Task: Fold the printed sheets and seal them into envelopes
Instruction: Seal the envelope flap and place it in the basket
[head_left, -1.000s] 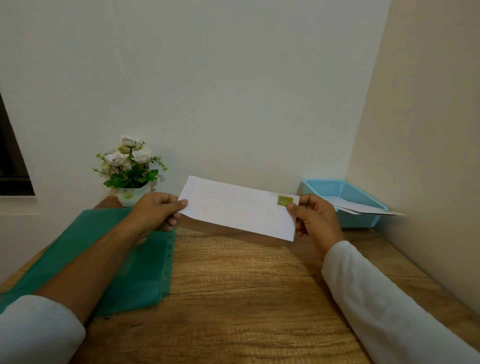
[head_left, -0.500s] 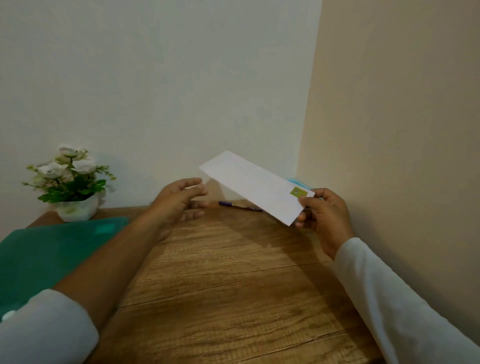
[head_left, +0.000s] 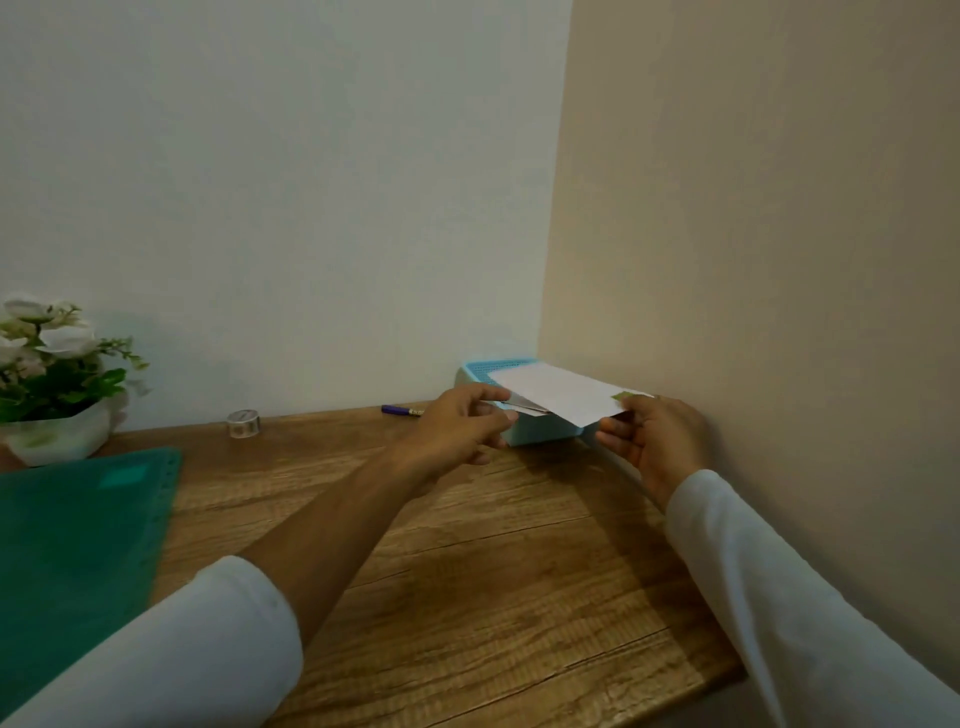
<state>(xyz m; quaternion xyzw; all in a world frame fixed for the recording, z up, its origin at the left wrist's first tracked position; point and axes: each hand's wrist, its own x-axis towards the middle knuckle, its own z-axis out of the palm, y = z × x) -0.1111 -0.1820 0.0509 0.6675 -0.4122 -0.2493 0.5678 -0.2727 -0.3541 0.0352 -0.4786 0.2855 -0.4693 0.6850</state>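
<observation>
Envelope is hovering tilted over the blue basket at the far right corner of the worktop. Its near end is being pinched between the thumb and fingers of the right hand, just beside the green sticker. The left hand is reaching to the basket's left rim, its fingers curling at the edge of paper already lying inside; whether it is actually gripping that paper is not something I am able to tell. The one-ended pinch is probably carrying the main risk: the free end may be drooping onto the rim and catching, creasing the envelope or dropping it outside. A thumb pressing near the sticker could be loosening the seal. The left hand, if nudging the basket, could be pushing it crooked against the wall.
</observation>
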